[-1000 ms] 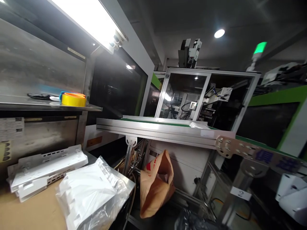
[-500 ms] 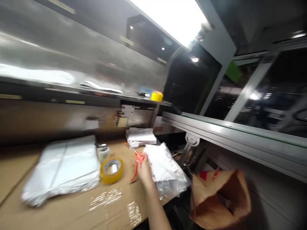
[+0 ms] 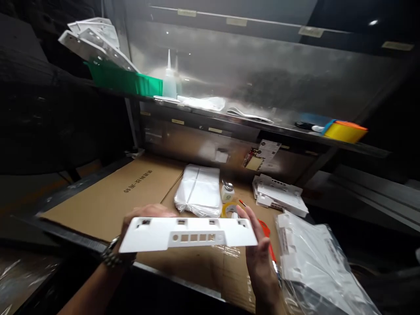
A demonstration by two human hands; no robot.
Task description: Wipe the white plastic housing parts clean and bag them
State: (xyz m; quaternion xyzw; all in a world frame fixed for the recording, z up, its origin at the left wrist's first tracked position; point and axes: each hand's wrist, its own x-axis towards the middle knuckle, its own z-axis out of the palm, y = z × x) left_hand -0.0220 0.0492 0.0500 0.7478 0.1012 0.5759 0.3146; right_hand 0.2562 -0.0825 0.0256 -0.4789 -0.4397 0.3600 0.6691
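Long white plastic panel with rectangular cut-outs (image 3: 188, 234) sits level at 6 o'clock above a brown cardboard-covered bench (image 3: 131, 192), gripped at both ends: left hand (image 3: 138, 218) closed around one, right hand (image 3: 260, 258) around the other. Orange-handled scissors (image 3: 267, 238) lie at 4 o'clock; a clear bag of white parts (image 3: 315, 262) lies beyond them.
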